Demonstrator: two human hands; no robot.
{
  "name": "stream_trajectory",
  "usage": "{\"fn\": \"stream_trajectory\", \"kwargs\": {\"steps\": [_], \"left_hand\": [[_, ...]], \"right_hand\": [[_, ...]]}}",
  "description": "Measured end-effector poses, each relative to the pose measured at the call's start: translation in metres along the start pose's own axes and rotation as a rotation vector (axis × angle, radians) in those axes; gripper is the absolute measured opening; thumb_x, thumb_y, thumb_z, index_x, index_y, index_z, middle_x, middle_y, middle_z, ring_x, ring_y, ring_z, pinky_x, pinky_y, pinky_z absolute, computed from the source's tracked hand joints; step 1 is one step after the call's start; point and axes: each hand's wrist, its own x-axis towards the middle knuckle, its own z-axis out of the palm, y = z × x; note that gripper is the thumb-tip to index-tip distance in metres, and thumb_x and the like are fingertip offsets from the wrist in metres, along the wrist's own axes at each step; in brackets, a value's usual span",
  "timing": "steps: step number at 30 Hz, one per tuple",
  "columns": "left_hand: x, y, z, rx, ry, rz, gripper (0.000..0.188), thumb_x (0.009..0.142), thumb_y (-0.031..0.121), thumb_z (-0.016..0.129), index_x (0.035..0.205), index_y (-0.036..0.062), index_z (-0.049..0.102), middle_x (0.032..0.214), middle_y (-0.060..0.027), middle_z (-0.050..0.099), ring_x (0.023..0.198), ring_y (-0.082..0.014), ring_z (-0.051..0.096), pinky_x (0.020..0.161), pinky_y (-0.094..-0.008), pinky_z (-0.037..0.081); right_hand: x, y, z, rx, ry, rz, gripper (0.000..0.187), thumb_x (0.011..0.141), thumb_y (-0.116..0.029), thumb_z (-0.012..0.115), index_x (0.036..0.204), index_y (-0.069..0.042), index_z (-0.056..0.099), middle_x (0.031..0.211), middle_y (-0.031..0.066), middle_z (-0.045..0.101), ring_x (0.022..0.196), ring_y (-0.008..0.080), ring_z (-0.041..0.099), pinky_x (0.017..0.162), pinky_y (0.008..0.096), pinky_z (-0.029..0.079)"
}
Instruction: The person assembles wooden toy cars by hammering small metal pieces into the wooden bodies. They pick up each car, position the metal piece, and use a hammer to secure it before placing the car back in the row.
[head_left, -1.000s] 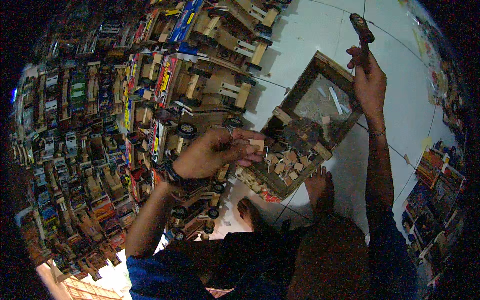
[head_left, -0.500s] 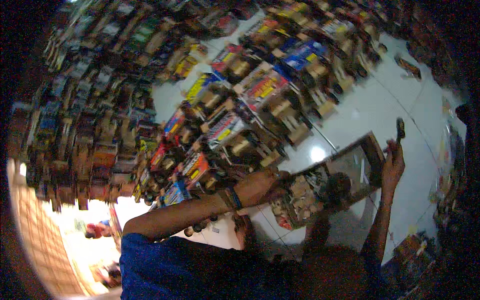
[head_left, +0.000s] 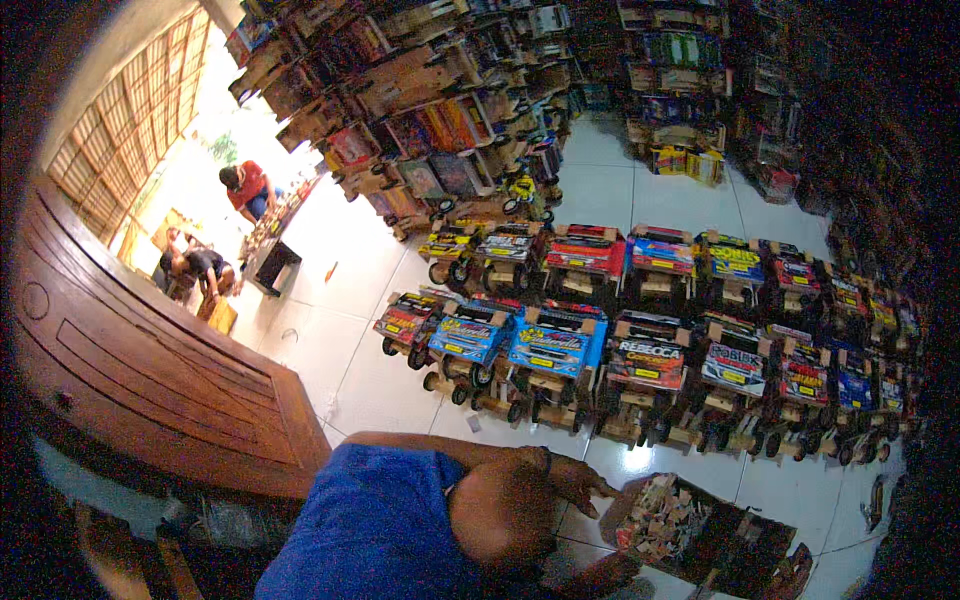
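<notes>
My left hand [head_left: 578, 482] reaches past my bent knee to the near left edge of a shallow tray [head_left: 690, 572]. Its fingers stretch out apart, with nothing visible in them. Small light wood pieces [head_left: 660, 520] fill the left part of the tray; its right part is dark. What seems to be my right hand [head_left: 792, 573] is at the tray's right end, low in the picture. It is too dark to make out its fingers or anything in them.
Toy trucks [head_left: 555, 345] with colourful printed panels stand in rows ahead. Stacks of more trucks [head_left: 440, 130] rise behind. A dark tool [head_left: 875, 503] lies at right on the tiles. A wooden door [head_left: 150, 370] stands left; beyond it, two people [head_left: 250, 190] work outside.
My view has swung left and up, bringing in the door and the people outside. The tray now sits lower in the picture. The dark object upright in my right hand no longer shows clearly.
</notes>
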Motion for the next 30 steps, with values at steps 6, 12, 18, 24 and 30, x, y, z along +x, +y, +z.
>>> {"fn": "stream_trajectory", "kwargs": {"steps": [6, 12, 18, 24, 30], "left_hand": [[-0.002, -0.018, 0.040, -0.105, -0.004, 0.006, 0.072, 0.090, 0.050, 0.068, 0.144, 0.0075, 0.045, 0.132, -0.0192, 0.057, 0.118, -0.0334, 0.059, 0.097, -0.0461, 0.049], [0.066, -0.055, 0.033, -0.163, -0.009, 0.035, 0.071, 0.091, 0.048, 0.067, 0.145, 0.0092, 0.043, 0.133, -0.0176, 0.056, 0.117, -0.0317, 0.059, 0.096, -0.0451, 0.050], [0.111, -0.071, 0.033, -0.242, 0.003, 0.057, 0.070, 0.092, 0.046, 0.067, 0.147, 0.0109, 0.042, 0.134, -0.0161, 0.056, 0.116, -0.0301, 0.059, 0.095, -0.0441, 0.050], [0.120, -0.083, 0.047, -0.322, -0.004, 0.056, 0.069, 0.093, 0.043, 0.067, 0.148, 0.0126, 0.040, 0.135, -0.0145, 0.055, 0.116, -0.0284, 0.060, 0.093, -0.0431, 0.051], [0.126, -0.106, 0.056, -0.434, -0.045, 0.026, 0.068, 0.094, 0.041, 0.067, 0.150, 0.0142, 0.038, 0.136, -0.0130, 0.055, 0.115, -0.0267, 0.060, 0.092, -0.0421, 0.052]], "right_hand": [[0.038, -0.063, -0.033, -0.396, -0.551, -0.406, 0.054, 0.081, -0.017, 0.066, 0.134, -0.010, 0.060, 0.121, 0.0138, 0.067, 0.107, 0.0287, 0.063, 0.108, 0.0482, 0.034], [0.043, -0.127, -0.017, -0.491, -0.607, -0.796, 0.043, 0.093, -0.023, 0.063, 0.133, -0.007, 0.060, 0.120, 0.0161, 0.067, 0.109, 0.0309, 0.063, 0.105, 0.0507, 0.036], [0.062, -0.094, -0.031, -0.117, -0.421, -0.160, 0.033, 0.099, -0.026, 0.060, 0.122, -0.002, 0.065, 0.111, 0.0198, 0.068, 0.099, 0.0377, 0.065, 0.096, 0.0464, 0.047], [0.008, 0.049, -0.012, -0.390, -0.613, 0.008, 0.035, 0.095, -0.014, 0.057, 0.127, -0.003, 0.064, 0.117, 0.0197, 0.066, 0.106, 0.0342, 0.063, 0.087, 0.0424, 0.052], [-0.046, 0.098, 0.017, -0.556, -1.037, 0.367, 0.045, 0.103, -0.022, 0.046, 0.145, -0.007, 0.048, 0.133, 0.0165, 0.063, 0.115, 0.0276, 0.063, 0.093, 0.0381, 0.052]]}}
